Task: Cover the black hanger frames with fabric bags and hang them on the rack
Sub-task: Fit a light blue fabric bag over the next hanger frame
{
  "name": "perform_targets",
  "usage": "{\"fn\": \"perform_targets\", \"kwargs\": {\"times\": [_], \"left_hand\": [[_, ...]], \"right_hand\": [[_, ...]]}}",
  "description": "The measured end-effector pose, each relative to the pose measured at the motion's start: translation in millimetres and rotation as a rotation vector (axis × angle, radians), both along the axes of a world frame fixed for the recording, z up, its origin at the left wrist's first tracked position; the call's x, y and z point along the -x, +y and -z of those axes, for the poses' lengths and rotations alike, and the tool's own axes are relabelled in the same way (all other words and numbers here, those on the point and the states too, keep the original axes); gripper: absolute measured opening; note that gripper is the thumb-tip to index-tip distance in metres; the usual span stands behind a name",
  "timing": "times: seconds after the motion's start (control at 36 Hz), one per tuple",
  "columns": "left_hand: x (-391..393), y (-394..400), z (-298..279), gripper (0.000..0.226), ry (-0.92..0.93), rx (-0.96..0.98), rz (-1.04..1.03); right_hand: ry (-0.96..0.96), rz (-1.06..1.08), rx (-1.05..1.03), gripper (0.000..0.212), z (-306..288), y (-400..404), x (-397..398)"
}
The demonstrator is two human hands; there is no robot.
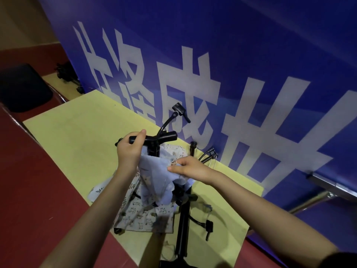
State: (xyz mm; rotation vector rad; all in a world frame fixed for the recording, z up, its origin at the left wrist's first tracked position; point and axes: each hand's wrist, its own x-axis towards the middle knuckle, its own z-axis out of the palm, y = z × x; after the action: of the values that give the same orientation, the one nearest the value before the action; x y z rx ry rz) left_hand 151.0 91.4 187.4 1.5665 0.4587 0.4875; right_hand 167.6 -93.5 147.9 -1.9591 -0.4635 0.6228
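- Blue banner with large pale characters is standing beyond both hands, filling the upper frame.
- Yellow counter is lying beneath the hands, running from upper left to lower right along the banner's foot.
- Black rack, a stand with a pole and a top bar, is rising under and between the hands; its bar is sticking out just right of the left hand.
- Patterned fabric bags are lying heaped on the counter below the left hand, near the rack's pole.
- Pale blue fabric bag is hanging between the two hands, draped over the rack's upper part; any hanger frame inside it is hidden.
- Left hand is gripping the bar's left end, fingers curled round it, thumb up, with the blue bag's edge just beneath the palm.
- Right hand is pinching the blue bag's top edge, fingertips pointing toward the left hand.
- Black wire hanger frames are lying on the counter just beyond the right hand, by the banner.
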Motion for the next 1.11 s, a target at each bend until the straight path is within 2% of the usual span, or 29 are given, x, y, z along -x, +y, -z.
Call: {"fn": "perform_targets", "kwargs": {"times": [0.08,0.17,0.28,0.33,0.47,0.58,0.64,0.69,0.75,0.83,0.89,0.97,1.03,1.11], "left_hand": [[0.9,2.6,2.9,0.021,-0.025,-0.027,0.0],[-0.9,1.6,5.7,0.021,-0.033,-0.041,-0.009],[-2.9,-6.2,8.6,0.028,-0.049,-0.079,0.008],[-2.7,-10.9,11.9,0.023,-0.038,-0.086,0.041],[0.7,-27.1,19.1,0.011,-0.05,-0.14,0.052],[4.1,-30.1,19.2,0.017,-0.069,-0.14,-0.003],[7.5,-30.0,20.3,0.022,-0.052,-0.139,-0.045],[12.6,-31.5,22.0,0.026,-0.035,-0.147,-0.051],[18.1,-35.7,25.6,0.031,-0.01,-0.195,0.003],[26.1,-45.9,32.6,0.032,-0.02,-0.238,0.08],[29.9,-51.0,36.8,0.03,-0.032,-0.191,0.08],[34.8,-53.0,42.0,0.047,-0.055,-0.087,0.169],[37.0,-53.3,44.8,0.057,-0.063,-0.105,0.294],[36.5,-52.7,46.7,0.05,-0.022,-0.18,0.346]], "right_hand": [[0.066,0.126,-0.144,0.042,-8.0,-0.7,-1.3],[0.046,0.218,-0.255,0.027,-16.7,-1.7,-3.6],[0.068,0.271,-0.481,0.024,-32.5,0.1,-6.1],[0.077,0.264,-0.576,0.021,-44.5,1.1,-9.3],[-0.017,0.265,-0.532,0.024,-73.4,3.2,-18.8],[0.021,0.633,-0.622,0.038,-80.8,-6.1,-27.7],[-0.04,0.744,-0.48,0.038,-71.3,-13.8,-33.2],[-0.084,0.721,-0.294,0.036,-59.2,-16.6,-31.8],[-0.049,0.65,-0.207,0.041,-50.9,-13.4,-24.2],[-0.053,0.573,-0.152,0.049,-40.6,-5.0,-14.6],[-0.076,0.572,-0.151,0.053,-34.8,-1.9,-12.2],[-0.048,0.649,-0.156,0.046,-30.0,-1.8,-11.3],[-0.059,0.671,-0.135,0.042,-29.1,-3.6,-10.2],[-0.113,0.641,-0.09,0.027,-26.7,-4.7,-8.7]]}}
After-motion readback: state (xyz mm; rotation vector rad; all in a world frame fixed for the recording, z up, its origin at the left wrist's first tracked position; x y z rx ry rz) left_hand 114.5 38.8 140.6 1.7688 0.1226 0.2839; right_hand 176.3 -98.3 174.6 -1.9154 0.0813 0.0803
